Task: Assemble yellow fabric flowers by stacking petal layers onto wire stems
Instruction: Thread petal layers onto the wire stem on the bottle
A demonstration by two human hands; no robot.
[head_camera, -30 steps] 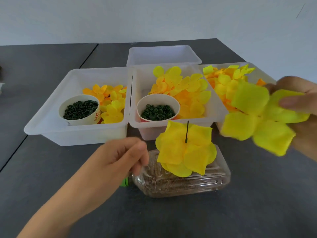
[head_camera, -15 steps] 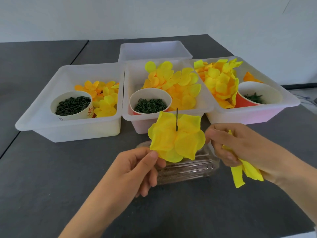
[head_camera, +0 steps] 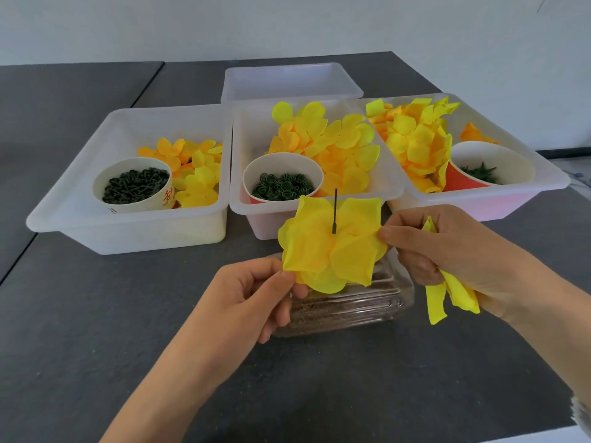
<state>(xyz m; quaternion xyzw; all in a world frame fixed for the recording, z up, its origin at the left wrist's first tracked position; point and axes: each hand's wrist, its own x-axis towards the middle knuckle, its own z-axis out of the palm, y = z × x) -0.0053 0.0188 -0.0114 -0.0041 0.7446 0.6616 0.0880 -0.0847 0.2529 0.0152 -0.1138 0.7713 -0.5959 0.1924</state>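
A: How is each grip set?
B: The left hand [head_camera: 256,295] pinches the lower left petal edge of the flower [head_camera: 329,247] between thumb and forefinger, its other fingers curled under. The right hand [head_camera: 447,251] has its thumb tip on the flower's right edge, and its curled fingers clutch a loose petal layer [head_camera: 447,295] that hangs crumpled below the palm.

A: And where is the flower?
B: It sits on a dark wire stem [head_camera: 334,212] whose tip pokes up through its centre, just above a clear bottle [head_camera: 351,308] lying on the bench [head_camera: 96,314].

A: What lies behind the flower?
B: Three white trays in a row. The middle tray [head_camera: 243,212], directly behind, holds yellow petals and a cup of green rings [head_camera: 283,179]. The left tray [head_camera: 128,238] and right tray [head_camera: 511,203] hold petals and a cup each. A fourth tray [head_camera: 287,81] stands farther back.
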